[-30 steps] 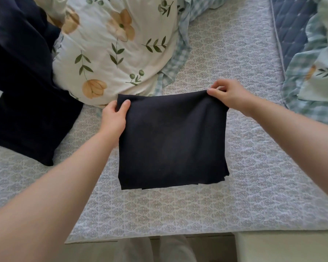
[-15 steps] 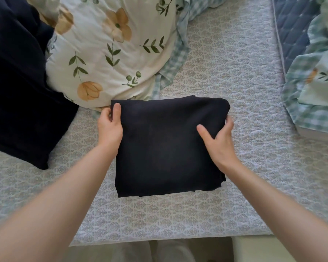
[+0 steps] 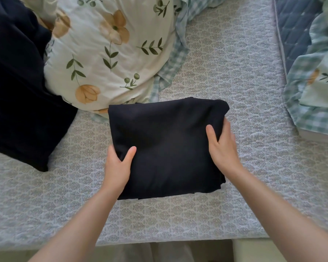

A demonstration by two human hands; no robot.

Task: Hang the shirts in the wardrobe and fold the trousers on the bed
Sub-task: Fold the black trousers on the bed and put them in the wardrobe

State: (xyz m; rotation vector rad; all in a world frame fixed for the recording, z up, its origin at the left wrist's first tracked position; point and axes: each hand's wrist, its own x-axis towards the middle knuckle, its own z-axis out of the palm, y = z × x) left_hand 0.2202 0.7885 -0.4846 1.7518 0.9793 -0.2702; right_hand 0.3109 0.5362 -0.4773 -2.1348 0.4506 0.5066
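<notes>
The left hand (image 3: 117, 167) and right hand (image 3: 223, 146) grip the folded trousers (image 3: 169, 140) on the bed (image 3: 225, 214), thumbs on top, fingers curled under.

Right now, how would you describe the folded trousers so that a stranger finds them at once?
On the grey patterned bed cover, in front of the floral pillow, lies a dark square: the folded trousers. The left hand and right hand grip its sides; the other dark garment, far left, lies untouched.
</notes>
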